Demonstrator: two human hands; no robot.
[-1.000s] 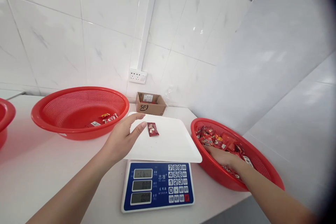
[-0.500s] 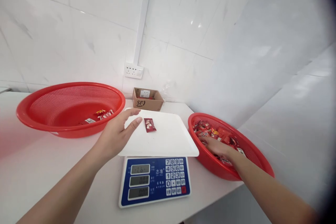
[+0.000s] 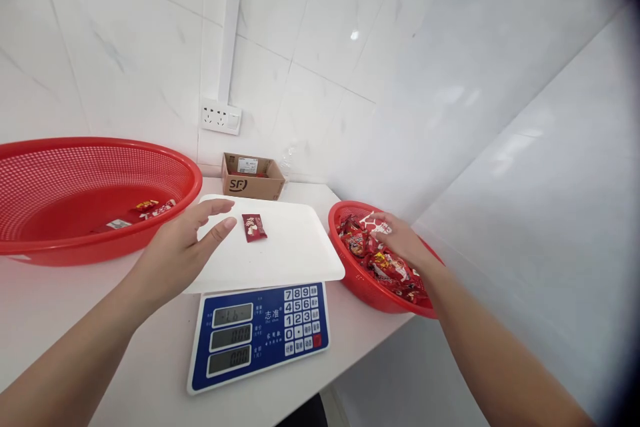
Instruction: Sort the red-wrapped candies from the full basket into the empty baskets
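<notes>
My left hand (image 3: 185,247) hovers over the left edge of the scale's white weighing plate (image 3: 295,250), fingers and thumb apart, holding nothing. On that plate lies one small dark red snack packet (image 3: 255,227). Over the right red basket (image 3: 355,283), my right hand (image 3: 400,238) is closed on a red-and-white snack packet (image 3: 376,224), partly covered by the fingers. Below it, the basket holds a heap of red snack packets (image 3: 393,268). The blue panel of the digital scale (image 3: 265,333) faces me, with three displays and a keypad.
A larger red mesh basket (image 3: 100,250) stands at the left with a few packets (image 3: 147,205) inside. Behind the scale sits an open cardboard box (image 3: 253,185) against the tiled wall, below a power socket (image 3: 221,116). The table's front edge runs diagonally at lower right.
My right hand has risen from among the packets with a red-and-white one in its fingers. The view has swung right, shifting everything leftward. My left hand keeps its place beside the plate.
</notes>
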